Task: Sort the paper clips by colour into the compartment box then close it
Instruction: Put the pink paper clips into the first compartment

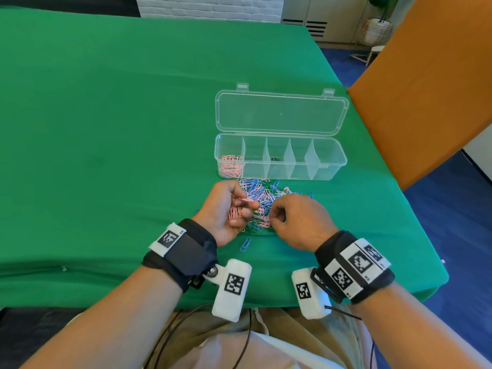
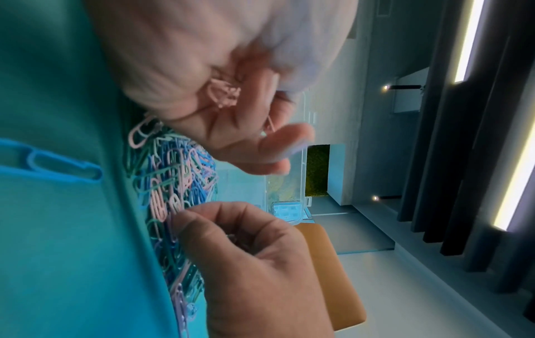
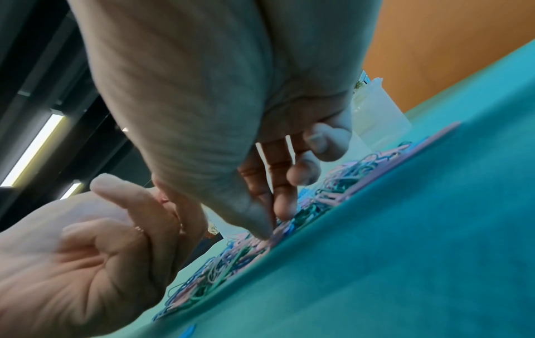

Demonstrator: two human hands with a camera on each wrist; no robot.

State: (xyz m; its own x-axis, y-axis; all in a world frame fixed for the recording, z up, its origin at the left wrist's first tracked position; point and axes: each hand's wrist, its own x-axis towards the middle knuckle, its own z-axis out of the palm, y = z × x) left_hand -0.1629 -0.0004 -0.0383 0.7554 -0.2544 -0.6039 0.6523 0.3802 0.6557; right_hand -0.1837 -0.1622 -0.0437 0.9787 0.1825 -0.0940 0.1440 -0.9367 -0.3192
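My left hand (image 1: 226,209) curls around a bunch of pink clips (image 1: 235,213). My right hand (image 1: 295,219) pinches into the mixed clip pile (image 1: 262,195), just before the compartment box (image 1: 279,166), lid (image 1: 281,114) open, near the table's right edge (image 1: 394,187).

Office-like room: green-covered surface (image 1: 106,129), blue carpet floor (image 1: 452,209), orange partition panel (image 1: 426,89), white cabinets (image 1: 335,12), ceiling strip lights (image 2: 466,41).
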